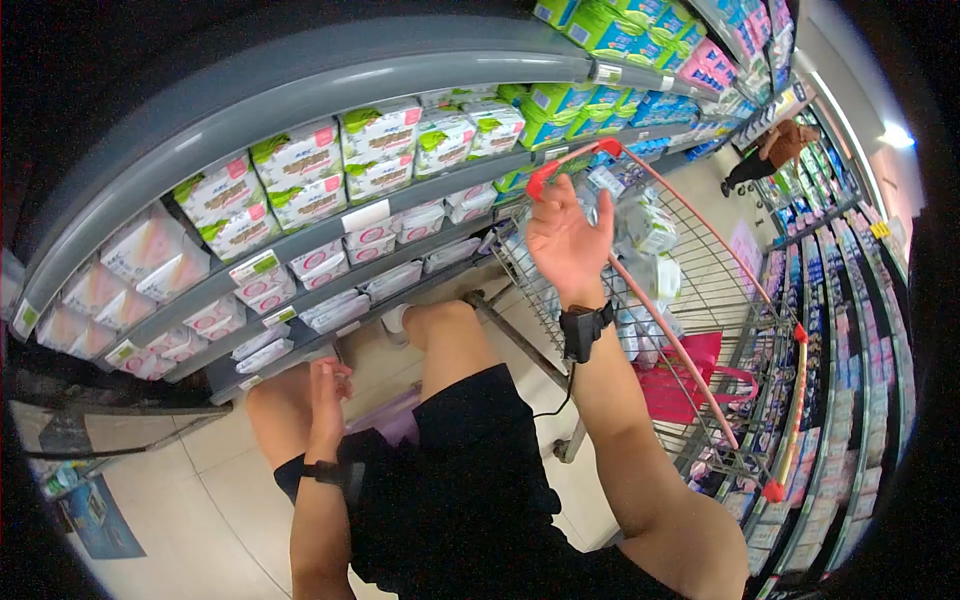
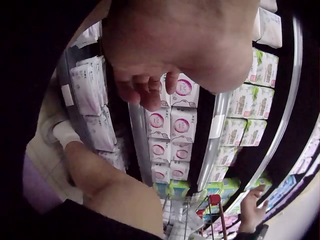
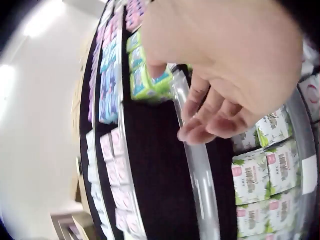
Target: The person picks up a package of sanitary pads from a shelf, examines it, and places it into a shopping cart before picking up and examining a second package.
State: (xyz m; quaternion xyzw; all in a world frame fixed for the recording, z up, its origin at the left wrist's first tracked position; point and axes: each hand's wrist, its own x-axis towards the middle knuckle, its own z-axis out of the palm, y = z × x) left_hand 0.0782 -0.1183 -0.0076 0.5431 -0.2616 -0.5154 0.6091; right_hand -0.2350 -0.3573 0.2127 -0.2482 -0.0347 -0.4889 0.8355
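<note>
The right hand [image 1: 570,240] is raised palm up near the red corner of the shopping cart [image 1: 735,250], with loosely bent fingers and nothing in them. In the right wrist view that hand [image 3: 225,65] hangs before a shelf edge [image 3: 200,175], beside green-and-white packs [image 3: 250,180]. The left hand [image 1: 328,400] is low by the knees, near the bottom shelf, holding nothing. The left wrist view shows its fingers [image 2: 147,90] loosely bent in front of white packs with pink circles [image 2: 182,122].
Several white bags and a pink bag [image 1: 685,385] lie in the cart. Stocked shelves run along both sides of the aisle. A person in a brown top [image 1: 785,145] stands farther down it. A grey shelf rail [image 1: 300,85] curves overhead at the left.
</note>
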